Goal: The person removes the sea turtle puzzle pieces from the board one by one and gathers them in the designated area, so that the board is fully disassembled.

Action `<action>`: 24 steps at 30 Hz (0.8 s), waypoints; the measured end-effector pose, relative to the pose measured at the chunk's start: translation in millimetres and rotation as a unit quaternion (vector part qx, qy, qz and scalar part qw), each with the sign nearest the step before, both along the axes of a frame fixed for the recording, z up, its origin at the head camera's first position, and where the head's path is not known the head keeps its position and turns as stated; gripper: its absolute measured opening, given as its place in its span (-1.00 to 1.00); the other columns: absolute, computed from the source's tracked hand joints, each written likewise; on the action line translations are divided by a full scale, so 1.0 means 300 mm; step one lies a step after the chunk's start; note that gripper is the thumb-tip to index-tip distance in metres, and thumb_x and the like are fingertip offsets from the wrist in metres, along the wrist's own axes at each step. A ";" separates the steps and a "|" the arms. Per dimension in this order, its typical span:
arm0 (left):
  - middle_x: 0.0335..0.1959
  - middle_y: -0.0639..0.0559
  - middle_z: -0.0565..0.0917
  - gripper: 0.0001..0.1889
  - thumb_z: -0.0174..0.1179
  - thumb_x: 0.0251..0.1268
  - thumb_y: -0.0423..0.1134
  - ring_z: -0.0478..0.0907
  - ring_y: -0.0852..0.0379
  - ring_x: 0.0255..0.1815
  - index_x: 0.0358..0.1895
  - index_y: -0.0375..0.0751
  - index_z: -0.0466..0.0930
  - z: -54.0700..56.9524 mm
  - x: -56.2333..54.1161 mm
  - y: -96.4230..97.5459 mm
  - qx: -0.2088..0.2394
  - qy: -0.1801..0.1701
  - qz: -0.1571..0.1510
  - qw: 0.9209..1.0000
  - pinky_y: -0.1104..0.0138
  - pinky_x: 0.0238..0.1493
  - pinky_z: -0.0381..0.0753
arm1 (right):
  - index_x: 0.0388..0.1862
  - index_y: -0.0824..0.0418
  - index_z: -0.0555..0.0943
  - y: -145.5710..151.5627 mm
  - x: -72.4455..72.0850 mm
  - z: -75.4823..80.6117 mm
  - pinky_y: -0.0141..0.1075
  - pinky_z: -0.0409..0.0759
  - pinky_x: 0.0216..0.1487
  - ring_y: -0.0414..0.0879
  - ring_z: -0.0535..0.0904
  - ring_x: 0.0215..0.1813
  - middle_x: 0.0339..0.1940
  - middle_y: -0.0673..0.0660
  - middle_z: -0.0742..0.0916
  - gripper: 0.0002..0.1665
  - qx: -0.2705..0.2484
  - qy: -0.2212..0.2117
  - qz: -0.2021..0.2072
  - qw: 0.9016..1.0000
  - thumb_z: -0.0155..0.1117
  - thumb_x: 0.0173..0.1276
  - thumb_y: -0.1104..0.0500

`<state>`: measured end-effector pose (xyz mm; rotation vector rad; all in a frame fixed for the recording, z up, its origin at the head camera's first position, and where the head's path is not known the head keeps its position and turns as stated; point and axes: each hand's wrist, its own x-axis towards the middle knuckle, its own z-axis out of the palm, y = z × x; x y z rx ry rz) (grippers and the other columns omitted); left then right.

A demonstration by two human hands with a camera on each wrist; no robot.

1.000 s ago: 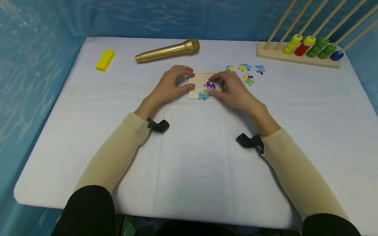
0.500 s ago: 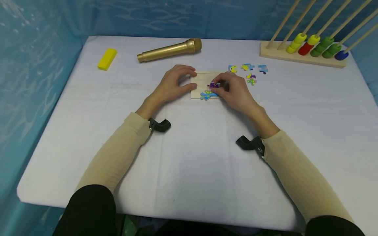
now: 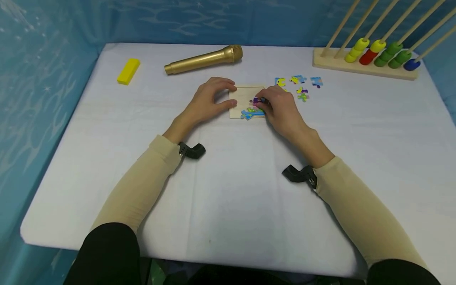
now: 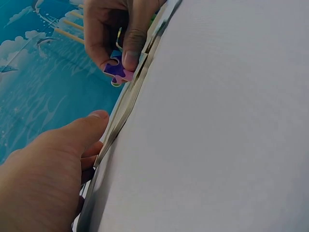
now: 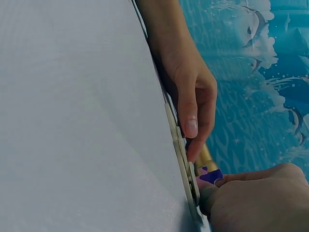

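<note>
A pale wooden puzzle board (image 3: 246,93) lies on the table, with blue and green jigsaw pieces (image 3: 248,114) along its near edge. Thumb and fingertips of my left hand (image 3: 210,99) rest at the board's left edge, spread apart. Between thumb and forefinger, my right hand (image 3: 283,107) pinches a purple and pink puzzle piece (image 3: 256,101) over the board's right half. The left wrist view shows this purple puzzle piece (image 4: 117,70) tilted up above the board. The right hand covers the board's right side.
Several loose puzzle pieces (image 3: 299,81) lie to the right, beyond the right hand. A gold microphone (image 3: 203,61) and a yellow block (image 3: 128,71) are farther back. At the back right stands a wooden bead abacus (image 3: 363,69). Blue curtain hangs behind the white table (image 3: 231,190).
The right hand, which had its fingers apart at the purple piece a second ago, has pinched it and lifted and tilted it. The left hand has stayed at the board's edge.
</note>
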<state>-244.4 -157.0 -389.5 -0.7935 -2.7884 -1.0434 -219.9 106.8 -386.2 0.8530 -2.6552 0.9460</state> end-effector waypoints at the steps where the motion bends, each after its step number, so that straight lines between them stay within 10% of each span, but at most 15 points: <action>1: 0.41 0.06 0.60 -0.56 0.40 0.41 0.02 0.35 0.15 0.55 0.25 -0.07 0.71 0.000 -0.001 0.000 0.002 0.001 -0.001 1.000 0.13 0.60 0.23 | -0.01 0.37 0.72 -0.001 0.000 0.000 -0.06 0.57 0.02 0.11 0.61 -0.05 -0.11 0.29 0.77 -0.82 -0.001 0.003 -0.001 1.000 0.38 0.50 0.29; 17: 0.42 0.04 0.60 -0.54 0.42 0.39 0.01 0.35 0.13 0.55 0.25 -0.10 0.71 -0.010 -0.009 0.006 0.006 -0.002 -0.007 1.000 0.15 0.61 0.21 | 0.26 0.00 0.75 0.175 -0.005 0.049 -0.53 0.51 -0.09 -0.22 0.61 -0.11 -0.05 0.05 0.74 -0.67 -0.139 -0.080 -0.125 0.979 0.21 0.65 0.09; 24: 0.42 0.04 0.60 -0.55 0.41 0.40 0.01 0.36 0.13 0.55 0.25 -0.10 0.70 -0.011 -0.013 0.004 0.007 0.000 -0.014 1.000 0.15 0.61 0.22 | 0.33 0.12 0.65 0.343 -0.027 0.015 -0.58 0.49 -0.08 -0.30 0.54 -0.18 -0.22 -0.19 0.62 -0.58 -0.153 -0.121 -0.236 0.952 0.33 0.57 0.07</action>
